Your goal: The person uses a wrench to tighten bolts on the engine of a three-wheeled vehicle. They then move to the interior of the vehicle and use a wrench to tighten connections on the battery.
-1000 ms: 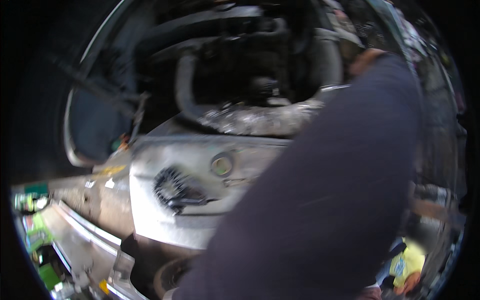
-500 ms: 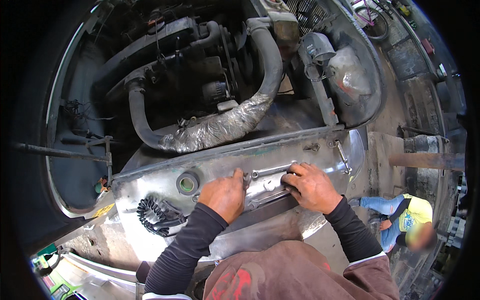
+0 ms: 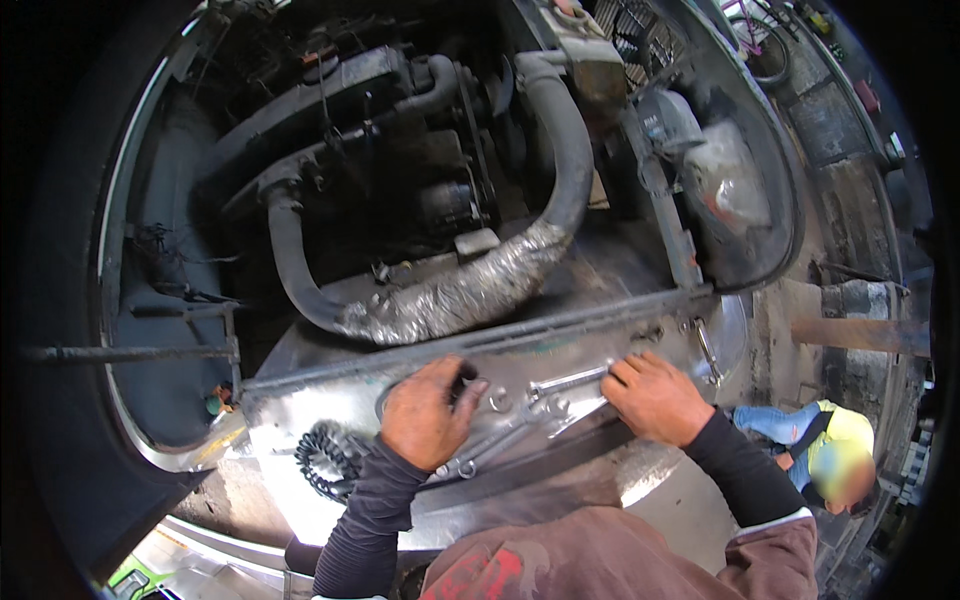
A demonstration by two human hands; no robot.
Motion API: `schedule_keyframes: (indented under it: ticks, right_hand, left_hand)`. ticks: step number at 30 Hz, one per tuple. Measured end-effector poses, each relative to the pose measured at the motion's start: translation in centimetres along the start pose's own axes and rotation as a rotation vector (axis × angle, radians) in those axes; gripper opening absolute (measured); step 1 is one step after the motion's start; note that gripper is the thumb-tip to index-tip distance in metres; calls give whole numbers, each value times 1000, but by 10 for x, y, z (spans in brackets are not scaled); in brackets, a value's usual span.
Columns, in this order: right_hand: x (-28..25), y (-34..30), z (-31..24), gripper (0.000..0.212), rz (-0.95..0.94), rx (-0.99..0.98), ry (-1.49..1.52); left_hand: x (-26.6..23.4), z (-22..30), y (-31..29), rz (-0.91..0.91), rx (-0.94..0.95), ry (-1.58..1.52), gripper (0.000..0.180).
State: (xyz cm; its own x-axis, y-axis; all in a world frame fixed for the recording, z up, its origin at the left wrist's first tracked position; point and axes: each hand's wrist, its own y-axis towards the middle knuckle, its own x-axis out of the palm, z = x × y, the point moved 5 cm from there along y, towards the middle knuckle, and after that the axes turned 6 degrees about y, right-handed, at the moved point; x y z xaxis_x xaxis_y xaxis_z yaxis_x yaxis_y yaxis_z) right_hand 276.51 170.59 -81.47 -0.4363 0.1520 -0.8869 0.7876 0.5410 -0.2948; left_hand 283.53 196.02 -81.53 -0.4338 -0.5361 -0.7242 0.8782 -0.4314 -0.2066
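Note:
My left hand (image 3: 428, 418) is over the left part of the metal ledge (image 3: 285, 415), fingers bent and thumb held apart. It covers most of a dark tape roll. A small metal ring (image 3: 498, 399) lies just right of the thumb. My right hand (image 3: 655, 400) has its curled fingers at the right end of a wrench (image 3: 568, 383) lying flat on the ledge. A second wrench (image 3: 490, 445) lies slantwise nearer to me, between the hands. What is under my right fingertips is partly hidden.
Beyond the ledge opens an engine bay with a foil-wrapped hose (image 3: 465, 290). A black coiled cord (image 3: 328, 458) lies left. A metal handle (image 3: 707, 350) stands at the ledge's right end. A person in a yellow shirt (image 3: 850, 428) sits at the right.
My left hand has moved left over the tape roll, uncovering the metal ring. The nearer wrench now lies further left and more slanted. The whole view has shifted slightly.

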Motion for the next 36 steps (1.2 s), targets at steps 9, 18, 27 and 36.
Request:
schedule_keyframes:
  ticks: [9,18,27,36]
  right_hand:
    - [-20,-26,21,33,209,279,296]
    - [-1,-19,5,29,-4,153,191]
    - [-5,-26,28,43,-22,95,347]
    - [2,-25,10,13,-117,218,-119]
  left_hand:
    - [-78,-108,21,411,-227,-21,19]
    - [-68,-137,19,618,-183,108,21]
    - [-83,-154,20,625,-176,177,21]
    - [-84,-187,18,678,-211,325,19]
